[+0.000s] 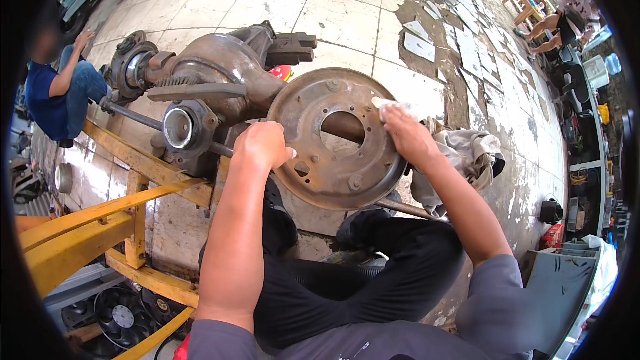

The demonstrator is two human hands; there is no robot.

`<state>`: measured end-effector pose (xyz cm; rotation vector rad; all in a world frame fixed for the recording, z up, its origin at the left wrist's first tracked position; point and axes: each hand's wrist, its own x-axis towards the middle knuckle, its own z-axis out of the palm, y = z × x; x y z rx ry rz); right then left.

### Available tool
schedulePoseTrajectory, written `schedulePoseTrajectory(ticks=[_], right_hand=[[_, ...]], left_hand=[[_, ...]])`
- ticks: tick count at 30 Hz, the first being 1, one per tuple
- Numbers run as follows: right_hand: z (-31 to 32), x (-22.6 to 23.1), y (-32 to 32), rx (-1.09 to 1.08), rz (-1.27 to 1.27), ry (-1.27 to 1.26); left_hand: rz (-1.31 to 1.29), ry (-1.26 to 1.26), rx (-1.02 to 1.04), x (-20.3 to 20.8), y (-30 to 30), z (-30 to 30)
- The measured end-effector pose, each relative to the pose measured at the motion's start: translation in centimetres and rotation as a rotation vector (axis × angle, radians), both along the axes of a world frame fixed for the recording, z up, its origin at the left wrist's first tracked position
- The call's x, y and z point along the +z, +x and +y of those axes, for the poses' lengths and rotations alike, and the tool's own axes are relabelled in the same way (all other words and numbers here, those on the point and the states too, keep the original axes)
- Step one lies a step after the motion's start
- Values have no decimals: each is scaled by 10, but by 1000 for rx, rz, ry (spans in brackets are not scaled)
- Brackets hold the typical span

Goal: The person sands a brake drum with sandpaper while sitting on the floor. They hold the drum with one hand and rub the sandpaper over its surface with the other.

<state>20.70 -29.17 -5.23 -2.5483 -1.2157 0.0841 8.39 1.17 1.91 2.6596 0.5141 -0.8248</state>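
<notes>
A round, rust-brown brake backing plate (pixel 313 103) stands tilted in front of me, with a large hole in its middle and several smaller ones. My left hand (pixel 260 145) grips its left rim, fingers curled behind and the thumb on the front. At the upper right of the plate, my right hand (pixel 410 135) presses a small white cloth (pixel 400 105) against the face. A rusty axle housing (pixel 217 60) lies behind the plate to the left. Across it rests a wire brush (pixel 197 91), bristles up. A hub with a pale ring (pixel 178 128) sits below the brush.
A crumpled grey cloth (pixel 467 153) lies right of the plate. Yellow metal framing (pixel 80 227) stands at the lower left, near a black fan (pixel 122 317). A person in blue (pixel 50 93) crouches at the far left; another person (pixel 575 17) is far right. Broken tiles (pixel 420 45) lie beyond.
</notes>
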Motion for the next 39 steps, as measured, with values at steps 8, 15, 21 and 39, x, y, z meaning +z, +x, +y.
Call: schedulePoseTrajectory(ticks=[8, 15, 21, 39], right_hand=[[8, 2, 0, -86, -20, -14], [2, -3, 0, -100, -34, 48], [6, 18, -5, -349, 87, 220], [10, -22, -14, -50, -19, 7]], left_hand=[[4, -1, 18, -5, 0, 2], [13, -6, 24, -5, 2, 1], [21, -32, -5, -6, 3, 2], [-12, 72, -121, -12, 2, 4]])
